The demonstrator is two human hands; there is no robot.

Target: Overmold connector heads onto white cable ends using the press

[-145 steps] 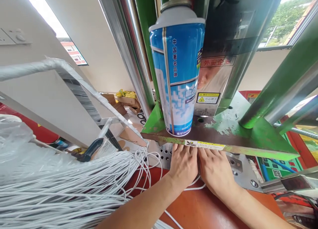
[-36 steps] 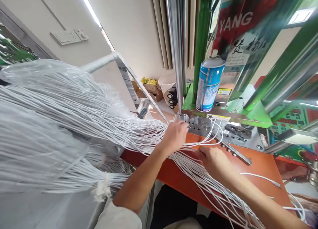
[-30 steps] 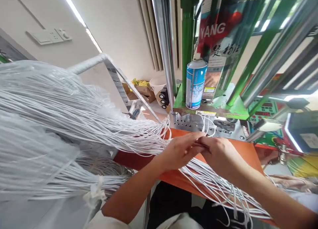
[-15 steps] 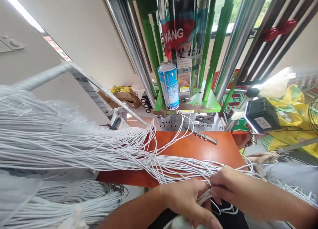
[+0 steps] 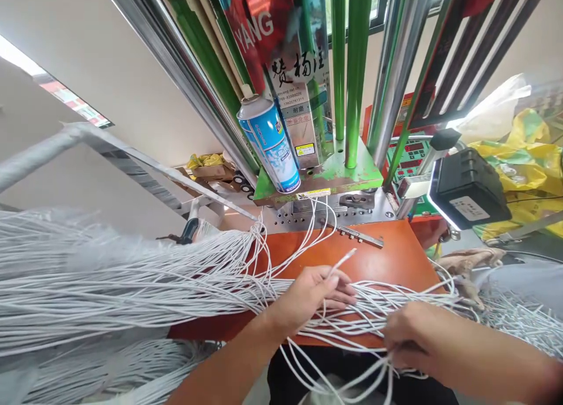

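Over the orange bench, my left hand [image 5: 310,293] pinches one white cable [image 5: 344,261] between thumb and forefinger, its tip pointing up and to the right. The other fingers of that hand lie loosely above the bundle of white cables [image 5: 378,296]. Lower and to the right, my right hand [image 5: 407,337] is closed around white cables near the bench's front edge. Loops of cable [image 5: 325,381] hang below it over my lap. Exactly how many strands the right hand holds is hidden by its fingers.
Behind the orange bench [image 5: 396,258] stands a green press [image 5: 343,173] with a blue spray can [image 5: 270,144] on its plate. A metal bar [image 5: 360,237] lies on the bench. To the right are a black box [image 5: 468,188] and a heap of short white pieces [image 5: 523,320].
My left hand has moved up and left from my lap to over the bundle, with a cable end now showing. My right hand has shifted slightly, and cable loops now hang below it. The view has turned.
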